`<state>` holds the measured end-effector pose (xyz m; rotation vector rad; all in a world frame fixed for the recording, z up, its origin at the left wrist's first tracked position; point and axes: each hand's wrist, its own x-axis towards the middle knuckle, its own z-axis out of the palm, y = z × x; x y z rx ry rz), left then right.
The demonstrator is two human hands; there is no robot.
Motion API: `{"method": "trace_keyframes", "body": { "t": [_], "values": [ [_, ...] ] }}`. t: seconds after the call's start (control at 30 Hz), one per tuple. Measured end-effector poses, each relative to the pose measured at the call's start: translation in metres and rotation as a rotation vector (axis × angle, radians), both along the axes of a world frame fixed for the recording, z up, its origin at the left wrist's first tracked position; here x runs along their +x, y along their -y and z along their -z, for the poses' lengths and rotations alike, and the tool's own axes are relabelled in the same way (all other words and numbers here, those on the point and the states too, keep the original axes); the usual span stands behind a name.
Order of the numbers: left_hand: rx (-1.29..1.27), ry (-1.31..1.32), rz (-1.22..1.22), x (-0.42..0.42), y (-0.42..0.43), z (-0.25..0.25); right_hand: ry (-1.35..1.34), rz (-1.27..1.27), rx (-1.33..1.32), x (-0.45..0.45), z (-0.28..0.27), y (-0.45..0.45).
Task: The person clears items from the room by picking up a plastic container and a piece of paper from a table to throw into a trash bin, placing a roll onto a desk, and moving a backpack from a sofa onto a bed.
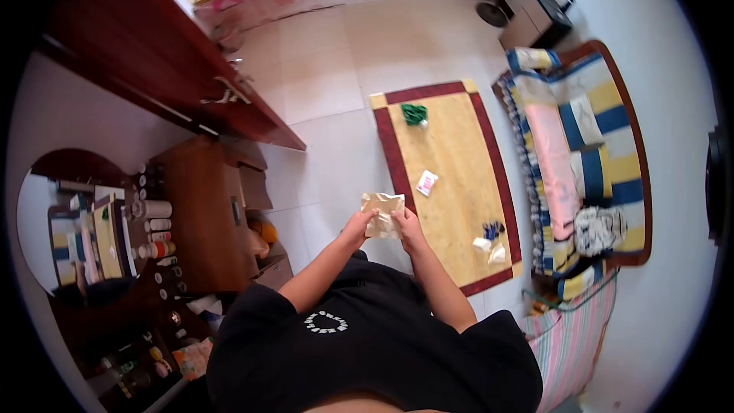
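Observation:
A crinkled, shiny beige sheet [384,223] is stretched between my two hands in front of my body; whether it is paper or a wrapper I cannot tell. My left hand [359,227] grips its left edge with the thumb on top. At the right edge, my right hand [410,229] pinches it the same way. Just beyond my right hand is a low wooden table [451,214] with a dark red border. On it lie a white and pink packet [427,182], a green bundle [414,114], a dark blue item [493,229] and a crumpled whitish piece [497,253].
Along the right stands a sofa [612,118] with striped covers and cushions. To the left are a wooden dresser [200,218] with drawers pulled out, several bottles [157,209], a mirror [57,237] and an open dark red door [145,53]. Pale tiles [329,145] cover the floor.

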<state>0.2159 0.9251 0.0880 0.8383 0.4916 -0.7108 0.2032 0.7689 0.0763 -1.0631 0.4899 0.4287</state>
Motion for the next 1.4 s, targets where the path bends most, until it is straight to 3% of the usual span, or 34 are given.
{"method": "trace_keyframes", "body": {
  "t": [0.17, 0.33, 0.53, 0.7, 0.8, 0.9, 1.07, 1.2, 1.4],
  "values": [
    [0.03, 0.028, -0.145, 0.051, -0.07, 0.001, -0.04, -0.14, -0.114, 0.064, 0.005, -0.065],
    [-0.117, -0.001, -0.332, 0.127, -0.101, -0.005, -0.067, -0.12, -0.088, 0.143, -0.003, -0.097],
    [-0.157, -0.027, -0.32, 0.249, -0.114, 0.006, 0.031, -0.172, 0.003, 0.27, -0.001, -0.108],
    [-0.106, 0.032, -0.391, 0.353, -0.134, -0.008, -0.005, -0.323, 0.002, 0.402, -0.011, -0.126],
    [-0.067, 0.075, -0.554, 0.41, -0.141, -0.035, 0.061, -0.46, 0.015, 0.489, -0.021, -0.15],
    [-0.129, 0.168, -0.652, 0.464, -0.177, -0.026, 0.137, -0.591, -0.022, 0.562, -0.022, -0.187],
    [-0.132, 0.049, -0.904, 0.541, -0.21, -0.013, 0.132, -0.771, -0.091, 0.657, -0.008, -0.255],
    [0.061, 0.144, -0.866, 0.651, -0.255, 0.029, 0.215, -0.798, -0.178, 0.737, 0.004, -0.302],
    [-0.017, 0.228, -0.689, 0.835, -0.299, -0.004, 0.315, -0.587, -0.122, 0.897, -0.036, -0.337]
  ]
}}
